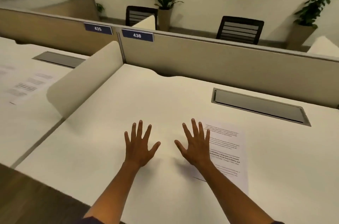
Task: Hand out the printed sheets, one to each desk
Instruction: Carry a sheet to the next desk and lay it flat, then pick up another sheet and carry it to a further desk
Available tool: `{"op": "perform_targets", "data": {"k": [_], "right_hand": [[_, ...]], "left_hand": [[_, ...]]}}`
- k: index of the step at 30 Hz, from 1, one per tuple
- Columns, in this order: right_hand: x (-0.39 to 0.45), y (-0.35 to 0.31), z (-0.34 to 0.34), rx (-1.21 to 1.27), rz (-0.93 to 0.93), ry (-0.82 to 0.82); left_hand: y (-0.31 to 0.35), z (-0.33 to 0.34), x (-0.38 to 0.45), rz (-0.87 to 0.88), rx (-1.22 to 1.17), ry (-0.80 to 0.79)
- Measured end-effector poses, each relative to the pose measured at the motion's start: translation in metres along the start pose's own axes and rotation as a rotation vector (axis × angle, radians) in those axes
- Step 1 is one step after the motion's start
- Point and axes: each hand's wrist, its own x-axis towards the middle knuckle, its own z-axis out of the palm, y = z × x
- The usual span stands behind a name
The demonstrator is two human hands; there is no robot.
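A printed sheet [227, 152] lies flat on the white desk [146, 99] marked 436, right of centre. My right hand [195, 145] is spread open, palm down, over the sheet's left edge and hides part of it. My left hand [140, 146] is spread open above bare desktop to the left, holding nothing. On the neighbouring desk [27, 113] marked 435, at far left, another printed sheet [27, 84] lies flat.
A rounded cream divider [82, 79] separates the two desks. A grey partition [220, 58] with number plates runs along the back. A grey cable hatch [258, 104] is set into the desk at right. Two black chairs [240, 29] and potted plants stand beyond.
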Motion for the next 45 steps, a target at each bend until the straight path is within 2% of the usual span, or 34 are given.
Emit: {"op": "perform_targets", "data": {"k": [4,14,24,31,34,39,45], "right_hand": [[0.001,-0.094,0.014,0.025,-0.134,0.007],[-0.017,-0.352,0.067,0.052,-0.274,-0.048],[0.005,-0.579,0.114,0.161,-0.481,-0.084],[0.081,-0.723,0.166,0.185,-0.556,-0.104],[0.131,-0.782,0.186,0.207,-0.524,-0.107],[0.209,-0.860,0.204,0.230,-0.473,-0.091],[0.279,-0.924,0.215,0.216,-0.450,-0.112]], "left_hand": [[-0.092,-0.007,-0.036,-0.113,-0.036,0.034],[-0.339,-0.031,-0.115,-0.332,0.011,0.030],[-0.532,-0.064,-0.144,-0.505,-0.091,0.097],[-0.676,-0.080,-0.097,-0.578,-0.037,0.088],[-0.740,-0.090,-0.062,-0.586,-0.003,0.050],[-0.838,-0.115,0.009,-0.572,0.050,0.014],[-0.916,-0.132,0.087,-0.538,0.053,0.009]]}}
